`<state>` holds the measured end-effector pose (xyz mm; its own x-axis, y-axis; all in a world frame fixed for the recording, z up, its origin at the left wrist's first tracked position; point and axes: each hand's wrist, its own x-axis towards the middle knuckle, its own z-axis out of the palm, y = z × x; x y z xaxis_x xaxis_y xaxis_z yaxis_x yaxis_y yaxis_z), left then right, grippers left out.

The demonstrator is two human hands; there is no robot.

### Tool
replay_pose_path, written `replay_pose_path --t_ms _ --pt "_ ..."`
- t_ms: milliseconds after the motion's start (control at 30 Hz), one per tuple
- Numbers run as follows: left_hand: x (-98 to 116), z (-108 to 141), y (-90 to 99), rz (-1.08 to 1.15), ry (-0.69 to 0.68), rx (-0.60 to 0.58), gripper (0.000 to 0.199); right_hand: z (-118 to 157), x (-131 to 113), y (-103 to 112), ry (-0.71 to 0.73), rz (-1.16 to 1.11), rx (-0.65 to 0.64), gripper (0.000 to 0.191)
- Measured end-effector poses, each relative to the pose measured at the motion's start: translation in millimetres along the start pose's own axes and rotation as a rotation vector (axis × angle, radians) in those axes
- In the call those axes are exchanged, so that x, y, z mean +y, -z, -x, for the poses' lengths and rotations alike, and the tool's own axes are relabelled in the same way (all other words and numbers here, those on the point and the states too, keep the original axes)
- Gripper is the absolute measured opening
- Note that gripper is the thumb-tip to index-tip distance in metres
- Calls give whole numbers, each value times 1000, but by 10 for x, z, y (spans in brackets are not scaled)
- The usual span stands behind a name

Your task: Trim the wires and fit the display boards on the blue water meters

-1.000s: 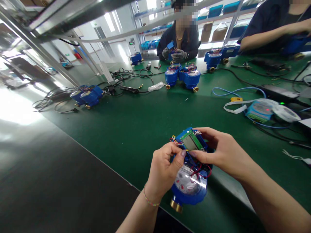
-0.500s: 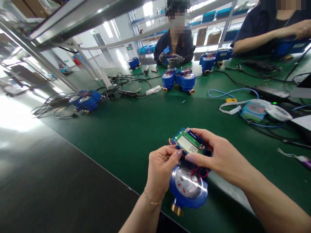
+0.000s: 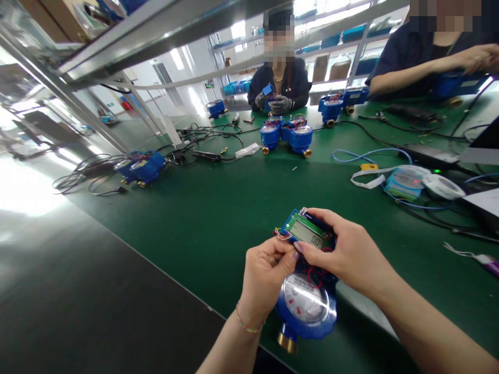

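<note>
A blue water meter (image 3: 307, 301) with a round clear dial and a brass pipe end stands at the table's near edge. Above its dial, a green circuit board with a small LCD screen (image 3: 307, 234) sits in a blue housing, tilted toward me. My right hand (image 3: 346, 244) grips the housing from the right, thumb along its lower edge. At the lower left corner of the board, my left hand (image 3: 268, 270) is closed in a pinch; what lies between its fingertips is hidden. Thin coloured wires (image 3: 281, 234) stick out just above it, and red wires (image 3: 316, 275) loop below the board.
More blue meters (image 3: 298, 136) stand across the green table (image 3: 218, 208), others at the left (image 3: 146, 167). Black cables (image 3: 210, 132) and a light-blue electronic box (image 3: 403, 183) lie around. Two co-workers sit opposite; a metal shelf beam (image 3: 156, 41) runs overhead.
Both hands and the meter sit slightly further right and lower in view. The board has tilted a little, and my left fingers have slid along its lower edge, close to my right thumb.
</note>
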<state>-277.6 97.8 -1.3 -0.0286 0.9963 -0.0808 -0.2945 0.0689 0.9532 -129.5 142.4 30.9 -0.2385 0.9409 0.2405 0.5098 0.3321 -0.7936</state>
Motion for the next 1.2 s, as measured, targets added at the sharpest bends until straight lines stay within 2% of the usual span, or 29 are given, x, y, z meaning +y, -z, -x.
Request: replay_pose_path --t_ms 167,267,333,467,600,667,733,800,900,1000,1100,1200 --pt "67 -19 5 -50 5 -83 16 -46 42 44 -65 -46 -57 52" --pt "137 -17 41 -220 -43 -70 13 -72 56 60 -109 -111 -112 54" --pt "197 1 67 -409 -127 -26 13 -80 57 63 -125 -146 -132 56" --pt "307 38 90 -721 -341 133 20 -82 55 61 -143 -175 -151 58" --pt "355 -36 115 -740 -556 255 17 -81 48 58 -145 -182 -167 55" --pt "372 -124 148 -637 -583 271 19 -81 42 56 -137 -187 -172 54" --pt "398 -230 187 -494 -520 179 21 -79 40 55 -128 -189 -170 53" --pt "432 -334 223 -390 -391 20 33 -76 43 55 -117 -182 -164 54" --pt "484 -452 253 -342 -160 -209 56 -71 58 57 -99 -159 -157 54" --pt "516 -512 263 -320 -6 -360 62 -67 61 72 -70 -98 -142 55" --pt "526 -540 275 -308 28 -431 65 -56 30 107 -32 -30 -123 55" --pt "525 -568 293 -334 -15 -496 68 -40 -25 145 24 21 -111 54"
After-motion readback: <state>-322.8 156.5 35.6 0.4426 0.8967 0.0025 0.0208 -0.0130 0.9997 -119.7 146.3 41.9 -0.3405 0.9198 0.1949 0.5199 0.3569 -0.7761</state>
